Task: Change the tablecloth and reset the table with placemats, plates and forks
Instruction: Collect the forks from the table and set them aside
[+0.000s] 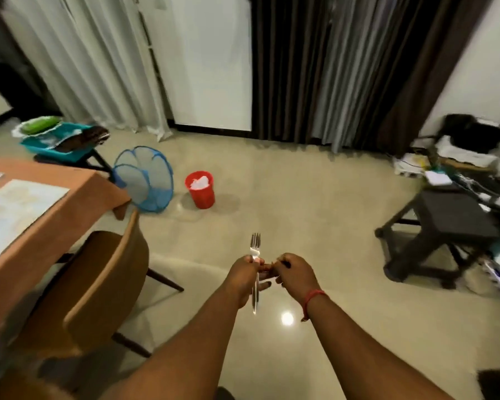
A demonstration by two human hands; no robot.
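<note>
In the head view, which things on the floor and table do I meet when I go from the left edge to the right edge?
Placemat on the table → brown chair → blue mesh basket → red bin → forks gripped by the left hand → right hand → dark stool.

— What's on the floor past the table corner?
— A blue mesh hamper [143, 180], tipped so its open mouth faces near, and just right of it a red bin [200, 190] with white paper inside.

— And far left?
— A teal tub [57, 142] on a dark stand, with a green item [39, 124] and something dark heaped in it.

— The back wall?
— White curtains [84, 62] on the left, dark brown curtains [344, 67] on the right, a white panel [211, 62] between them.

— Near left?
— A tan chair [98, 287].

— Right side?
— A dark stool [442, 238], with blurred clutter of papers and cables [456, 166] behind it along the wall.
</note>
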